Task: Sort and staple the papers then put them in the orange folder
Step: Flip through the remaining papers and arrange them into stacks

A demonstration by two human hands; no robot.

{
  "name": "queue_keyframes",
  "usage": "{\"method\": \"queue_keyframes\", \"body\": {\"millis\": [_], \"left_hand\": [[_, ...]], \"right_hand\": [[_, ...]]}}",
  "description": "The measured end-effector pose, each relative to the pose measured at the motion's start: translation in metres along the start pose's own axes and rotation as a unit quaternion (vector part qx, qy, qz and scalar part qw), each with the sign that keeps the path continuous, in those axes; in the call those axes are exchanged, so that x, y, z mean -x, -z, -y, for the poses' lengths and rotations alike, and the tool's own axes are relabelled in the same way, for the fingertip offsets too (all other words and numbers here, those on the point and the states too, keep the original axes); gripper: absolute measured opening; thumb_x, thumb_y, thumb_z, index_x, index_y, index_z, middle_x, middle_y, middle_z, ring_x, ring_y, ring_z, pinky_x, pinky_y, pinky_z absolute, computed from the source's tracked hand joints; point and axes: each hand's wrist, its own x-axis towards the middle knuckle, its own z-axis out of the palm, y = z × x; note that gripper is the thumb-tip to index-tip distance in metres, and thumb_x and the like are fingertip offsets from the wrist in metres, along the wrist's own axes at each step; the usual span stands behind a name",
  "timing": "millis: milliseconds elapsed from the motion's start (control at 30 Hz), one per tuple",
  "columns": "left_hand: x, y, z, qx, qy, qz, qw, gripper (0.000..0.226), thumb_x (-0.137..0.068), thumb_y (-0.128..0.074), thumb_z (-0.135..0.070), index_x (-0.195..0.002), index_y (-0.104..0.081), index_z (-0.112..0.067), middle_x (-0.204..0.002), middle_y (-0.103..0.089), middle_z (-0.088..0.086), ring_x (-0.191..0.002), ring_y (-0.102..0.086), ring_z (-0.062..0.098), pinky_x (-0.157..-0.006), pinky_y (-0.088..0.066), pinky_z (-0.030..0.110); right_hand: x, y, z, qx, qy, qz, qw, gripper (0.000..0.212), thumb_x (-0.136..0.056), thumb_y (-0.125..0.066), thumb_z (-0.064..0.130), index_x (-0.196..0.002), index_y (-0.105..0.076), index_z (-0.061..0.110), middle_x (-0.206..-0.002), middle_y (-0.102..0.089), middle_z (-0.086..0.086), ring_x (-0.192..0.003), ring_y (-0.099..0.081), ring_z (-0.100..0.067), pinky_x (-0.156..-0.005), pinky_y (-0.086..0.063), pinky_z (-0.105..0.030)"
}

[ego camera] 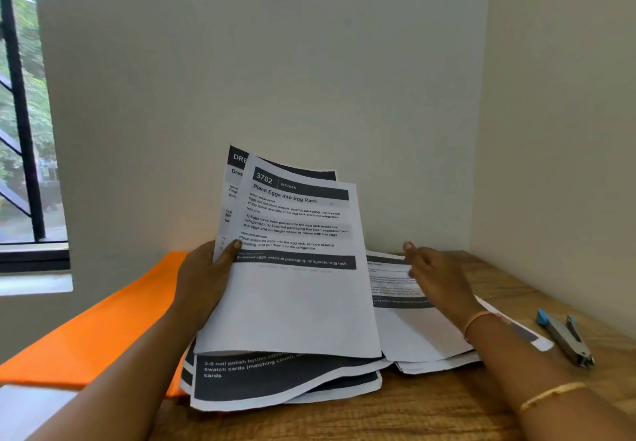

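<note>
The papers [292,285], surely light and floppy and so best held at an edge, stand fanned over the table [430,416], pinched at their left edge by the left hand [203,278], while the right hand [433,278], loose-fingered and empty, is just over a second pile [413,334], whose blurred print I cannot read.

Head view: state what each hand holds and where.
The left hand grips the raised sheets at their left edge, thumb in front. The right hand holds nothing, open over the flat papers.
</note>
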Motion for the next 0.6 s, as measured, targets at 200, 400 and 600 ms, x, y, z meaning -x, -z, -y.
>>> {"method": "queue_keyframes", "body": {"millis": [200,400,600], "left_hand": [[0.007,-0.001,-0.005,0.036,-0.018,-0.002,0.999,0.014,-0.092,-0.058,-0.032,-0.086,-0.064,-0.021,-0.075,-0.064,-0.013,-0.066,-0.059,0.005,-0.052,-0.038,0.018],[0.006,-0.001,-0.003,0.073,-0.013,-0.005,0.997,0.019,-0.094,-0.054,-0.033,-0.087,-0.065,-0.019,-0.079,-0.066,-0.01,-0.071,-0.062,0.009,-0.055,-0.042,0.021],[0.007,-0.006,-0.008,0.057,-0.011,0.014,0.998,0.026,-0.098,-0.045,-0.034,-0.079,-0.06,-0.024,-0.076,-0.063,-0.009,-0.069,-0.058,0.01,-0.058,-0.042,0.023]], "right_hand": [[0.024,-0.032,0.035,-0.106,-0.018,0.151,0.983,0.032,-0.092,-0.051,0.046,-0.103,-0.06,0.017,-0.098,-0.065,0.002,-0.09,-0.06,-0.016,-0.082,-0.05,-0.034],[0.026,-0.043,0.038,-0.133,-0.021,0.11,0.985,0.016,-0.094,-0.053,0.021,-0.102,-0.067,0.019,-0.096,-0.067,0.003,-0.09,-0.061,-0.016,-0.078,-0.048,-0.03],[0.007,-0.033,0.014,-0.056,-0.049,0.045,0.996,0.019,-0.095,-0.05,0.018,-0.089,-0.067,0.012,-0.083,-0.063,-0.002,-0.08,-0.057,-0.02,-0.069,-0.042,-0.03]]}}
